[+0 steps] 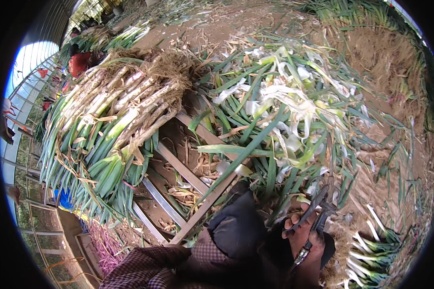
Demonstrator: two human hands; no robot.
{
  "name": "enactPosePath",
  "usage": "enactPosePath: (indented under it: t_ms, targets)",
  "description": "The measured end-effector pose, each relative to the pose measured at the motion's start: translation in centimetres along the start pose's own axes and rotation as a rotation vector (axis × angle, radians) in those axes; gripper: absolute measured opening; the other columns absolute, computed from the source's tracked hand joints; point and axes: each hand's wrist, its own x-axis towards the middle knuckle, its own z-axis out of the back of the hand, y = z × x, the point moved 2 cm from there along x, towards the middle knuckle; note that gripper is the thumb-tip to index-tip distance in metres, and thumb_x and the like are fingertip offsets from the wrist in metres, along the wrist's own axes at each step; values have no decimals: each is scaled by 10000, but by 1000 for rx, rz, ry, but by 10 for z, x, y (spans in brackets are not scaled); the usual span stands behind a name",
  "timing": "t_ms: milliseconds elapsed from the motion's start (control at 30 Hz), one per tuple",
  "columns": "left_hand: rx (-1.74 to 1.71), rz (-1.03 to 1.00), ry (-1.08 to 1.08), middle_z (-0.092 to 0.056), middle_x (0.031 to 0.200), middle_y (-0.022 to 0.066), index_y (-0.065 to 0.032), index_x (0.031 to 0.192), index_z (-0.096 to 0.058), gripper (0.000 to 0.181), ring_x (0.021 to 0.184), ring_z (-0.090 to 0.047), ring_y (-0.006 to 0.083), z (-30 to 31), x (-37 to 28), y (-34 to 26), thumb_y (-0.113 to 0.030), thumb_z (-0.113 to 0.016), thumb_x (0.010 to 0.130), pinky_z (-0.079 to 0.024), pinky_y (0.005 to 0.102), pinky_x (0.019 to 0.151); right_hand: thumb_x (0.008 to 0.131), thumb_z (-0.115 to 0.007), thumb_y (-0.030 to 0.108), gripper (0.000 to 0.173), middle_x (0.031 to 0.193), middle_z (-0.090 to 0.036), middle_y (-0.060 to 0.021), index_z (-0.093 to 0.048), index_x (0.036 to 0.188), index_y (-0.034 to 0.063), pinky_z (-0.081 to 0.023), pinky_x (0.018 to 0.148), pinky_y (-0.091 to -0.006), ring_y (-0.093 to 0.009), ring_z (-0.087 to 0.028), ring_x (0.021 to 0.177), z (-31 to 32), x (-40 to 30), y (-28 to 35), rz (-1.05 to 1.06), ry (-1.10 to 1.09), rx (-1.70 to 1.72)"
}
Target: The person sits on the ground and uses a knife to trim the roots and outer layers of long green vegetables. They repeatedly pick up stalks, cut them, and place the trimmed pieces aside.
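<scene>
My right hand (305, 231) is closed around the handle and lever of a dark metal trigger gun (320, 209), which looks like an air blow gun. A long thin nozzle (330, 159) points away from me over loose leek or green onion leaves (293, 104). At the handle's lower end is a shiny metal coupling (301, 255). My left hand is out of view. Before me, left of the gun, is a dark-covered knee (238, 224) beside checked cloth (144, 267). Untrimmed leeks or large green onions (130, 97) with roots lie piled on a metal frame at left.
Flat frame bars (199, 216) cross in front of me. Leeks with white stalks (361, 256) lie at lower right, more rooted ones (387, 68) at upper right. A person in red (79, 63) is at far left. Purple strands (103, 245) lie at lower left.
</scene>
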Motion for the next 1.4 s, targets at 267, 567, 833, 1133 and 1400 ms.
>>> enactPosePath:
  t_ms: [267,567,833,1133,1400]
  targets:
    - [-20,-125,25,-663,1210,139,20,1381,-483,428,980,-685,248,-30,30,43,5,-525,955,-564,309,818,912,-728,312,768,1195,-545,-107,-361,1532,46,-594,761,-388,-280,-583,1113,2,35,3,0,-111,-93]
    - [-123,-218,7,-687,1133,113,10,1327,-546,389,958,-688,221,-46,-6,102,-4,-568,939,-558,309,816,971,-658,319,741,1237,-556,-96,-306,1568,56,-560,819,-371,-260,-584,1133,2,25,-27,1,-12,-166]
    - [-388,-173,25,-708,1065,90,1,1279,-602,355,938,-691,196,-105,-80,273,-12,-606,924,-553,309,815,976,-646,480,787,1190,-601,-107,-346,1555,39,-537,905,-401,-272,-617,1116,-32,-19,-43,148,165,-387]
    - [-611,-201,-99,-733,988,64,-9,1224,-665,317,915,-693,169,-98,-132,379,-21,-649,908,-546,309,814,910,-568,722,1026,1150,-575,-116,-295,1568,-16,-478,1005,-421,-257,-601,1069,-130,-79,-97,163,346,-446]
    - [-619,21,-399,-768,1011,108,1,1127,-723,273,947,-732,193,-21,-166,386,-31,-738,856,-574,326,844,859,-772,586,710,957,-588,-15,-587,1231,10,-482,803,-300,-133,-551,853,-156,-59,-153,59,332,-1097]
